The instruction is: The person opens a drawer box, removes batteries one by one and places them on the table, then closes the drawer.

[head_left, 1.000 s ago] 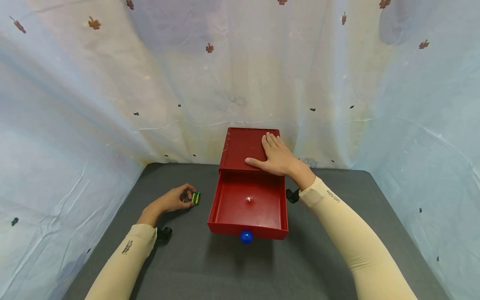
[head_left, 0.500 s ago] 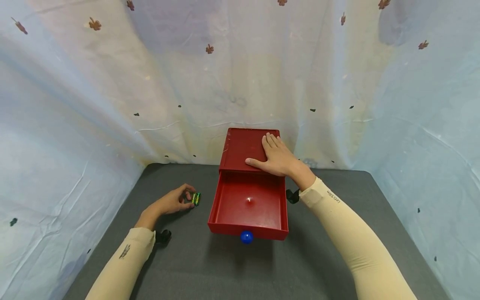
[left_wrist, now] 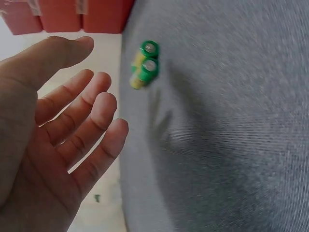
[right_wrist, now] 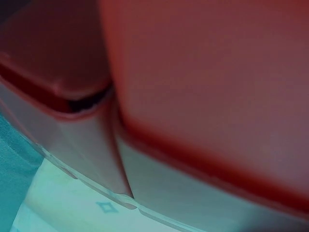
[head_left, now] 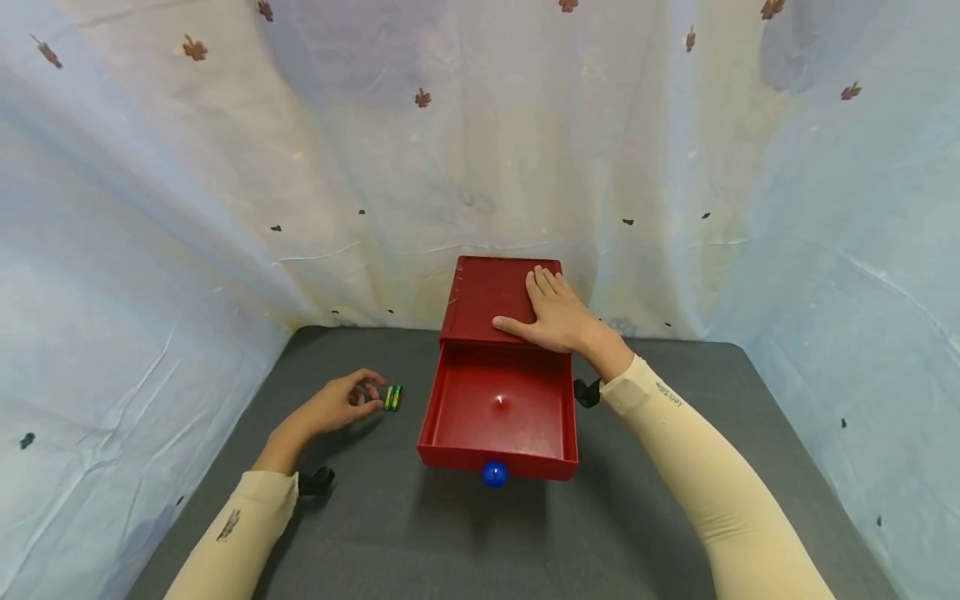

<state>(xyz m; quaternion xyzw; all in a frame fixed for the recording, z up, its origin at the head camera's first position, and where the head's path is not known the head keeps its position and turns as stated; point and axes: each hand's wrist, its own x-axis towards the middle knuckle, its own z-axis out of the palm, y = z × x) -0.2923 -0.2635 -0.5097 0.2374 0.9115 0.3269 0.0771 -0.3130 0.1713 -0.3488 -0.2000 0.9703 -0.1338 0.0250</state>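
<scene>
Two green-and-yellow batteries (head_left: 393, 397) lie side by side on the grey table, left of the red drawer box. Just left of them is my left hand (head_left: 337, 404), fingers loosely bent and holding nothing. In the left wrist view a gap shows between its fingertips and the batteries (left_wrist: 148, 67). My right hand (head_left: 557, 318) rests flat on the top of the red box (head_left: 480, 292), fingers spread and thumb out to the left. The drawer (head_left: 480, 425) is pulled out toward me, with a blue knob (head_left: 494, 475) on its front. The right wrist view shows the box top (right_wrist: 212, 87), without the hand.
The grey table (head_left: 375, 533) runs back to a pale curtain (head_left: 337, 167) with brown and dark leaf prints, which also hangs along both sides. Black wrist devices show at the left wrist (head_left: 317, 481) and the right wrist (head_left: 587, 392).
My left hand has let go of the batteries and drawn back a little to the left. The batteries stay on the table. The right hand and the drawer box have not moved.
</scene>
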